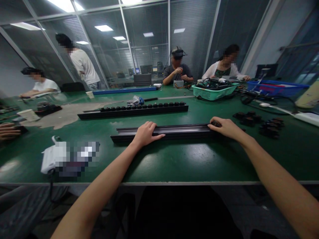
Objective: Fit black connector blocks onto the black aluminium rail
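Note:
A long black channel-shaped rail lies across the green table, parallel to the front edge. My left hand lies over its top near the middle, fingers curving across it. My right hand grips the rail's right end, fingers curled over it. Farther away, a second black strip carries a row of several small black parts on top. Small black connector parts lie in loose clusters right of my right hand. Nothing visibly lies under my palms.
A pixelated white object lies left of my left hand. A green basket of cables, a blue crate and loose black cords stand toward the back right. Several co-workers sit or stand around the table, and another person's hand rests at the left edge.

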